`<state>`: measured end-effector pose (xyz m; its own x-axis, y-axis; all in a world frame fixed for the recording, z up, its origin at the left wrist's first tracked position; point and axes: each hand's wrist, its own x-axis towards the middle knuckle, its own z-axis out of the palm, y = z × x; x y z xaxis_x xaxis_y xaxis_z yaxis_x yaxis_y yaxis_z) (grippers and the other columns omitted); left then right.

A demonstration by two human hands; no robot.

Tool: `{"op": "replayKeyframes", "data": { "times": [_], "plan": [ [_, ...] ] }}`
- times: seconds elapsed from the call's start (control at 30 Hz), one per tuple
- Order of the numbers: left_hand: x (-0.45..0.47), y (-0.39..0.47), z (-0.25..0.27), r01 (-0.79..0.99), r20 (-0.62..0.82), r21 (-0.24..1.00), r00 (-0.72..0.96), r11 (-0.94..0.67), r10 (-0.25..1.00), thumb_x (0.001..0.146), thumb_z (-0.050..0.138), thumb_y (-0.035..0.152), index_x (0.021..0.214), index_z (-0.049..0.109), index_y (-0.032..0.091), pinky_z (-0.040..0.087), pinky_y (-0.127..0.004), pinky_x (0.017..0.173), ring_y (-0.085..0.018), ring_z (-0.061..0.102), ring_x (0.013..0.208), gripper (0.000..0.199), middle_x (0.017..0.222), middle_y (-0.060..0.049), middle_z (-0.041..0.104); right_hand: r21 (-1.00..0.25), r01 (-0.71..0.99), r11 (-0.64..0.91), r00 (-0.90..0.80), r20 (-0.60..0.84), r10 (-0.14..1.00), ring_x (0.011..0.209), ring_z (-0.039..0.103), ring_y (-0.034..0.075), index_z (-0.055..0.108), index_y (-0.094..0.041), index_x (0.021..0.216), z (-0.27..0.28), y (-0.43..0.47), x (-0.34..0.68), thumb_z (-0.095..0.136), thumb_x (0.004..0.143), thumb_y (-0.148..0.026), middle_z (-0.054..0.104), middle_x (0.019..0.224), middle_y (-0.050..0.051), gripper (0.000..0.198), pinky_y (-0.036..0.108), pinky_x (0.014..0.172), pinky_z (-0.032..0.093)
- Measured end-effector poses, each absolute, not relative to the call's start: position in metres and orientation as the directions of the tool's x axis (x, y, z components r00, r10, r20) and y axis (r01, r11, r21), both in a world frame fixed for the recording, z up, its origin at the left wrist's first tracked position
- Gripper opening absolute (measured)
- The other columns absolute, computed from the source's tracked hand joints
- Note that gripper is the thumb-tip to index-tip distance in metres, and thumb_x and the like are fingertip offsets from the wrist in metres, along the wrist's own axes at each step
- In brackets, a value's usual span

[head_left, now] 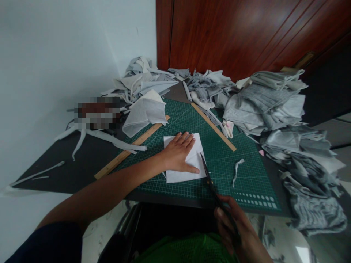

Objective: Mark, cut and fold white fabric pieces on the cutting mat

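My left hand lies flat with its fingers spread on a white piece of fabric, pressing it against the green cutting mat. In my right hand, by the table's front edge, is a pair of black scissors. Their blades point away from me and reach over the right edge of the white piece. Whether the blades are parted around the fabric is hard to make out. A thin twisted fabric strip rests on the mat to the right of the scissors.
Two wooden rulers, a left ruler and a right ruler, lie slanted on the mat. Grey and white fabric scraps are heaped at the back left. Stacked grey cloth fills the right side. A brown door stands behind.
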<state>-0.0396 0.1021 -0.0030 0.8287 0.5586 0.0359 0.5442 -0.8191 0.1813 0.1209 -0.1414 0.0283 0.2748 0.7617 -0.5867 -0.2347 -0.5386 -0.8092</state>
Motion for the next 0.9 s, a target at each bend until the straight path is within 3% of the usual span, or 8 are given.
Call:
{"op": "replayKeyframes", "data": {
  "times": [0.9],
  "plan": [
    [-0.0402,0.1017,-0.0062,0.538,0.060,0.186,0.829,-0.822,0.556,0.074,0.034,0.098,0.159,0.021,0.004,-0.002,-0.048,0.127,-0.038,0.005,0.157,0.127,0.167,-0.022,0.014,-0.818,-0.216,-0.534,0.273,-0.575,0.771,0.044,0.036,0.008,0.053,-0.026,0.123,0.0310,-0.1411,0.1137,0.079,0.074,-0.065,0.044,0.056,-0.010,0.068,0.017,0.036,0.029]
  ]
}}
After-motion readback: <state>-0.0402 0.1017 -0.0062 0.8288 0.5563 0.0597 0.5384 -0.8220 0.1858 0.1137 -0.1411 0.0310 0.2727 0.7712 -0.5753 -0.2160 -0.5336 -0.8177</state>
